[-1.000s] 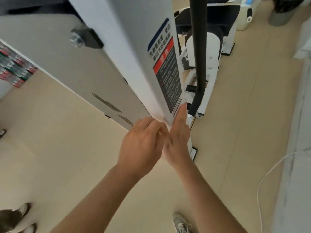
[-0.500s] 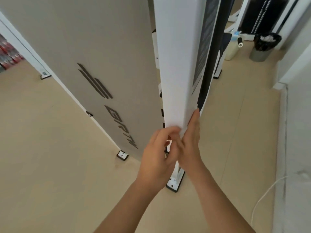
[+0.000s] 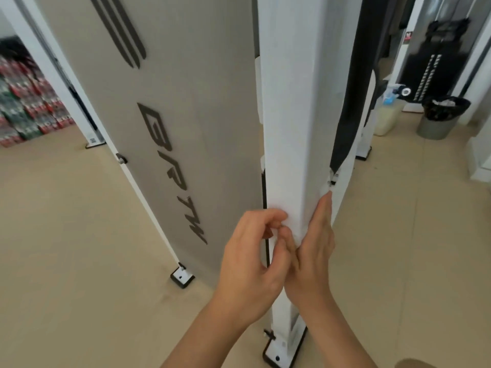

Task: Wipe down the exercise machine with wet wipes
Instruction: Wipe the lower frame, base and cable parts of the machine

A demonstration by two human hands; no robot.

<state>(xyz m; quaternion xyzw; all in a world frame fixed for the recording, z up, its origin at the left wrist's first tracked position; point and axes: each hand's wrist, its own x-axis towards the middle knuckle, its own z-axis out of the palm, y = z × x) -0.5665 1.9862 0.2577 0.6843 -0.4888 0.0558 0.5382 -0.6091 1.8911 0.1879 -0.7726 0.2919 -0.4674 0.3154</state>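
Left hand [image 3: 249,261] curled, pinching a wet wipe [image 3: 293,221] to the white post [image 3: 292,115] of the exercise machine [image 3: 186,128], low near its foot. The right hand [image 3: 313,248] presses flat, fingers straight, on the post's other side. Beige floor [image 3: 79,235]. Behind, a black-lined grey bin [image 3: 435,126] holds white scraps, near a jug [image 3: 385,119] of pale liquid.
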